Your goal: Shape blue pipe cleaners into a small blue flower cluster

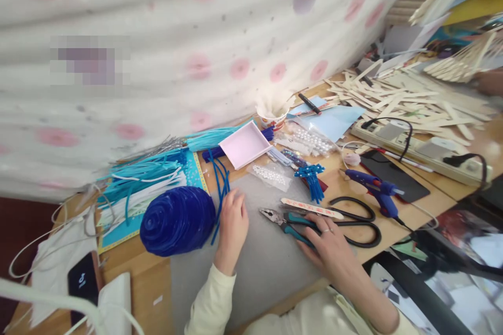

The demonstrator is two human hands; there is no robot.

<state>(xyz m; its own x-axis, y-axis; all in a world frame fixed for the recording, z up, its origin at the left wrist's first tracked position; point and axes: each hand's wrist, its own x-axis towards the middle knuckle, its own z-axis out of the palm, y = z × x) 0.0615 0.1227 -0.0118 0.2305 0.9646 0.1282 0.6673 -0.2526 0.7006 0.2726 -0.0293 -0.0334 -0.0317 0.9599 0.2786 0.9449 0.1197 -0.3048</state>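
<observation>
My left hand (233, 225) is closed, knuckles up, around blue pipe cleaners (219, 175) that run along its left side; its fingertips are partly hidden. Just left of it sits a big dark blue wound bundle (176, 221) with a shiny surface. On the grey mat (255, 264), my right hand (324, 241) grips the teal-and-black handles of a pair of pliers (288, 222), whose jaws point left. Black-handled scissors (359, 225) lie beside that hand, partly under a white printed strip (310, 208). Behind them stands a small tied blue pipe-cleaner piece (312, 180).
A shallow pink box (246, 145) and bags of white beads (271, 176) are behind the mat. Turquoise and white pipe cleaners (141, 183) are at left. On the right are a blue glue gun (373, 188), a power strip (424, 149), wooden sticks (416, 99) and another person's hand (489, 82).
</observation>
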